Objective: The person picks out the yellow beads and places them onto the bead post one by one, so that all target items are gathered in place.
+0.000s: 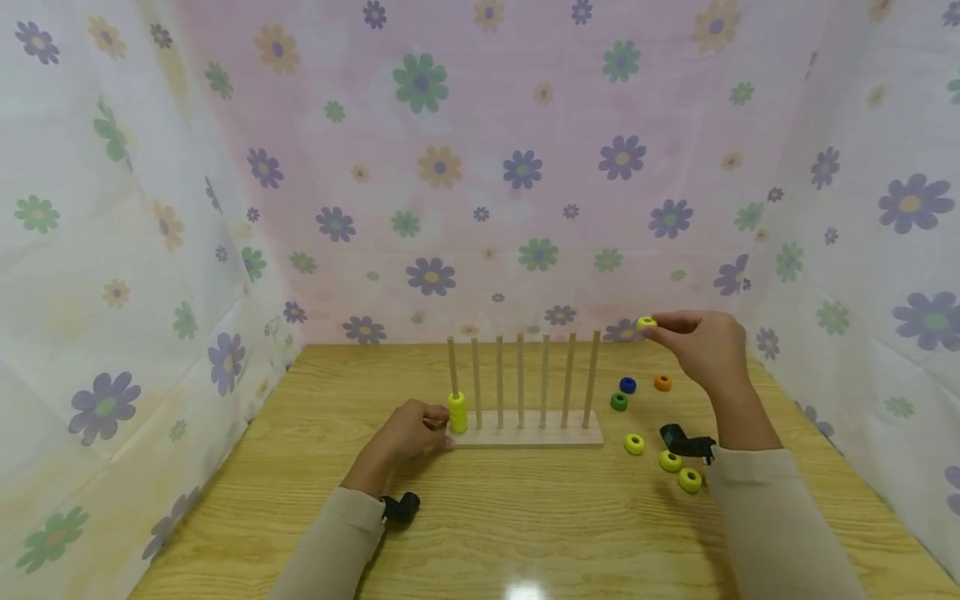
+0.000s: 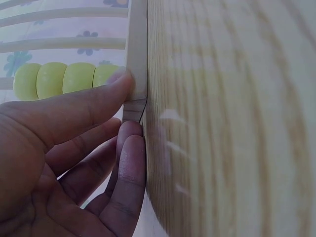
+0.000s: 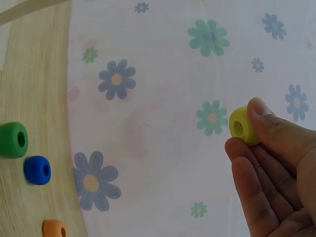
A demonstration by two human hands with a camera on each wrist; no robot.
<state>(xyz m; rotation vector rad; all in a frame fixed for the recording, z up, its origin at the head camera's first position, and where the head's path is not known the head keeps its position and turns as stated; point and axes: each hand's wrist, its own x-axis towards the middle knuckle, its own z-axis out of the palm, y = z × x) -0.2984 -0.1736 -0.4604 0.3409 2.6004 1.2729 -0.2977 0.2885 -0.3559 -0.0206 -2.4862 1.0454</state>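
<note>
The wooden peg rack (image 1: 525,429) stands on the table with a row of upright pegs. Several yellow beads (image 1: 457,412) are stacked on its leftmost peg. My left hand (image 1: 408,432) grips the left end of the rack's base; in the left wrist view the thumb (image 2: 94,106) lies on the base beside the lowest bead, with fingers bent at the end face. Raised off the table at the right, my right hand (image 1: 708,346) pinches a single yellow bead (image 3: 241,124) between thumb and fingertips. The hole of that bead shows in the right wrist view.
Right of the rack lie a blue bead (image 1: 627,385), a green bead (image 1: 618,402) and an orange bead (image 1: 663,382). Nearer me are loose yellow beads (image 1: 634,444), close to the right wrist's black camera (image 1: 686,442). Flowered cloth (image 1: 480,167) walls the table's back and sides.
</note>
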